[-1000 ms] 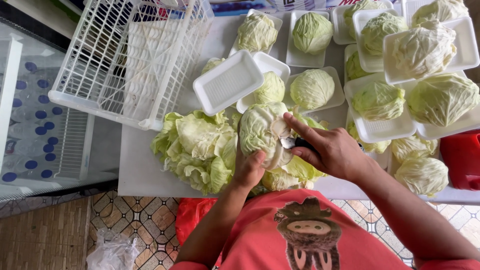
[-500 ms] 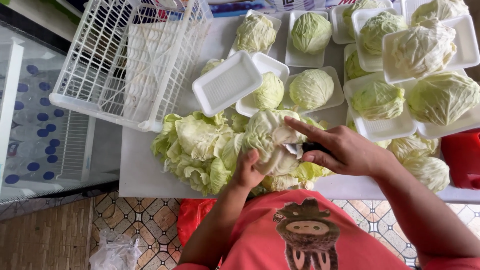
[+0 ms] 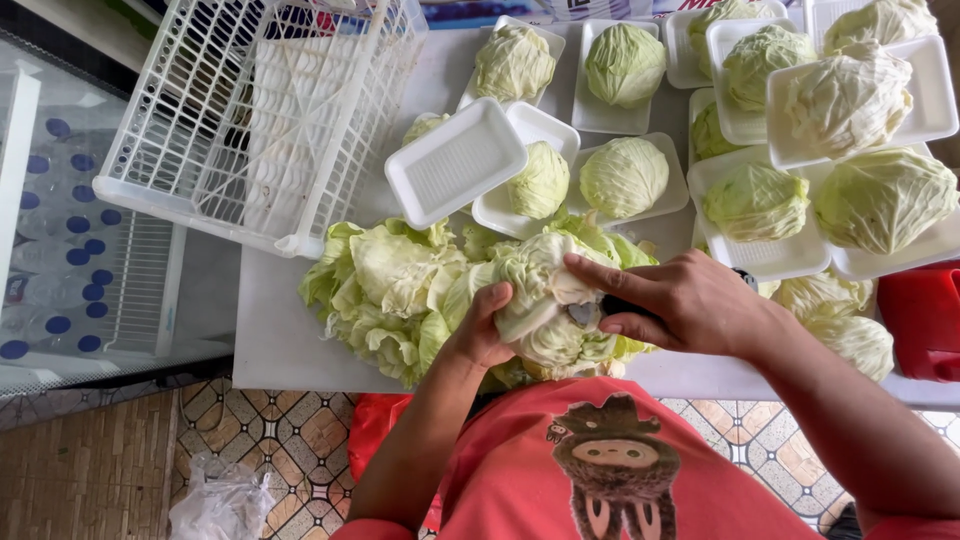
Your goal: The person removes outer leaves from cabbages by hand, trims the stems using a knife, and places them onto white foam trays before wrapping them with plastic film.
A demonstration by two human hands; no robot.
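1. While the left hand cups a cabbage at the near edge of the worktop, the right hand is closed round a knife, with the first finger laid along the top.
2. The left hand is curled on the cabbage's side, thumb up on the leaves. It holds the head steady, just above the red shirt.
3. To do this well, the left fingers should stay clear of the blade, and the cut should be small and slow, so only the loose outer leaves come off.
4. A pile of loose leaves lies just left of the cabbage, touching it.
5. An empty white tray sits tilted on another tray behind the cabbage. More cabbages on trays fill the back and right of the worktop.
6. A white basket stands at the back left.
7. Most of the blade is hidden by the right hand and the leaves, so it is hard to tell where it cuts.
8. The bottom of the cabbage cannot be seen, so whether it rests on the worktop is not clear.
9. A red thing at the right edge is cut off, and its kind cannot be told.
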